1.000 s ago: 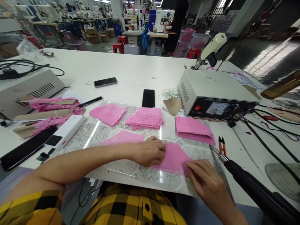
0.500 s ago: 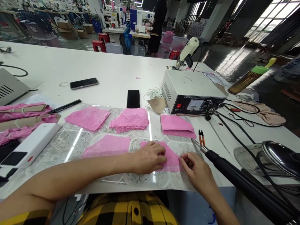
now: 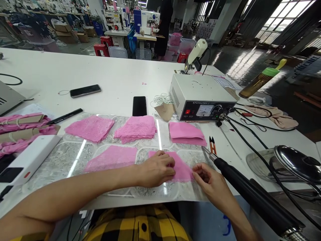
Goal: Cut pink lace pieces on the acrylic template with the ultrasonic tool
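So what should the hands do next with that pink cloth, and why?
Probably smooth the small pink lace fabric piece flat: the left hand presses down on its left side, while the right hand seems to pinch its right corner.

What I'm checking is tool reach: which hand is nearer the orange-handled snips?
Right. The right hand lies just below the snips, toward the person; the left hand rests on pink fabric farther left.

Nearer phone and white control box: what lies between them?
A heap of white loops and a brown card piece lie between phone and box, in the head view.
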The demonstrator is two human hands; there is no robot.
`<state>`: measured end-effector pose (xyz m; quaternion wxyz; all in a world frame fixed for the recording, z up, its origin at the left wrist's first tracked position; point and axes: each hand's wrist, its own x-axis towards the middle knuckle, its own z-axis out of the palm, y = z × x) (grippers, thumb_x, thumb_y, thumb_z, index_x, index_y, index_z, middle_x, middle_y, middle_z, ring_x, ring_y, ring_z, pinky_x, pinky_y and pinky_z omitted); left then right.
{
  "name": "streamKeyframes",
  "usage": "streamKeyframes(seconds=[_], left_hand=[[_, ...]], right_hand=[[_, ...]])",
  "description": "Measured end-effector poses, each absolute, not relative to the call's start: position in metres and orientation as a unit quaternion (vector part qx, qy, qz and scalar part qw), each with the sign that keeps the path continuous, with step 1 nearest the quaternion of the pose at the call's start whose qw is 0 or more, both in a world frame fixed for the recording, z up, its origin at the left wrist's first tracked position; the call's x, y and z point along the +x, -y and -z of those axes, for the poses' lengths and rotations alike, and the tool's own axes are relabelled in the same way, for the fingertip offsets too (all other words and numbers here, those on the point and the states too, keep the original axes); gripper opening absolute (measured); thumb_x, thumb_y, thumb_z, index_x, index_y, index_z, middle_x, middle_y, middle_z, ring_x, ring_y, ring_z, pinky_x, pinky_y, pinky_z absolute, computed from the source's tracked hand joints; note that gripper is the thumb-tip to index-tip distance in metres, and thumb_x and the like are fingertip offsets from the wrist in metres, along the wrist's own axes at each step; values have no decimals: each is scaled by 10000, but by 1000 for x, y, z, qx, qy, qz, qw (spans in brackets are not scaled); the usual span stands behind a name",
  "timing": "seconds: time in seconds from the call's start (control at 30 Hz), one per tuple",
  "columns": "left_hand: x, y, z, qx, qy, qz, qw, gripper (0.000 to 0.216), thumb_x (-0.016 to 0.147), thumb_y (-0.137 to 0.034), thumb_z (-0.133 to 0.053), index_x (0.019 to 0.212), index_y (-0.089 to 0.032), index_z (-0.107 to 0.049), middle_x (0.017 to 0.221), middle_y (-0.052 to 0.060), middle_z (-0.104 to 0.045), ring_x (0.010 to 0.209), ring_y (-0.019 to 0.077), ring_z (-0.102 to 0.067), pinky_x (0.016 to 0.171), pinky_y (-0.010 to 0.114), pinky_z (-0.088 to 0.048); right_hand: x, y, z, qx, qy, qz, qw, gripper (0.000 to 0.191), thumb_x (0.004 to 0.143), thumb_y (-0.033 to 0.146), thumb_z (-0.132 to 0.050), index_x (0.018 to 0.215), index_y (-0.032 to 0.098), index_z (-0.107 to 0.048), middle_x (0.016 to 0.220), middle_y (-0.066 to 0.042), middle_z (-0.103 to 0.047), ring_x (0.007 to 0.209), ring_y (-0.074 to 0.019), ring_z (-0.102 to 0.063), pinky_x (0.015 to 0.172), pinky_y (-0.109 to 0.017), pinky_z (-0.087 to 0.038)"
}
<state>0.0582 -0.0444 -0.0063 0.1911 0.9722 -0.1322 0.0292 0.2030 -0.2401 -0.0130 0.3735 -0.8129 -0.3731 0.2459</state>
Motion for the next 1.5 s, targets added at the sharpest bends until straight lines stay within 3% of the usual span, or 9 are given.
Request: streamKeyframes(seconds=[0.23, 0.47, 0.73, 0.9, 1.17, 1.5], left_hand=[[71, 60, 4, 963, 87, -38, 252, 153, 933, -194, -569, 939, -158, -717, 987, 76, -658, 919, 187, -601, 853, 314, -432], [98, 76, 2, 929, -34, 25, 368, 201, 896, -174, -560, 903, -150, -759, 880, 80, -643, 876, 197, -622, 743, 272, -466], [114, 80, -5, 883, -126, 106, 440, 211, 812, -188, -577, 743, -135, -769, 553, 13, -578, 577, 132, -531, 501, 212, -339], [118, 79, -2, 860, -164, 128, 466, 231, 800, -258, -600, 766, -113, -776, 623, 33, -658, 584, 141, -541, 503, 219, -357], [119, 79, -2, 848, -171, 118, 487, 222, 736, -137, -552, 763, -127, -773, 647, 29, -671, 649, 158, -564, 543, 219, -388], [115, 79, 2, 825, -168, 107, 528, 196, 734, -145, -558, 757, -126, -752, 675, 19, -675, 640, 133, -557, 547, 203, -381]], right_hand=[[205, 239, 19, -800, 325, -264, 430, 370, 731, 516, -623, 892, 184, -650, 724, -62, -667, 649, -184, -636, 592, -300, -538], [202, 240, 24, -787, 332, -264, 449, 379, 756, 537, -639, 917, 194, -635, 701, -36, -634, 591, -148, -583, 546, -267, -506], [196, 239, 26, -781, 347, -232, 465, 395, 787, 569, -625, 930, 201, -630, 722, -37, -642, 581, -139, -580, 540, -251, -509], [194, 242, 27, -781, 359, -227, 459, 376, 803, 551, -618, 942, 202, -631, 717, -33, -646, 572, -136, -581, 538, -245, -505], [195, 244, 32, -784, 368, -229, 445, 309, 823, 474, -593, 961, 200, -626, 738, -34, -660, 590, -136, -592, 551, -245, -498], [193, 243, 30, -806, 403, -139, 410, 237, 851, 415, -566, 888, 193, -641, 662, 0, -597, 531, -115, -551, 506, -234, -453]])
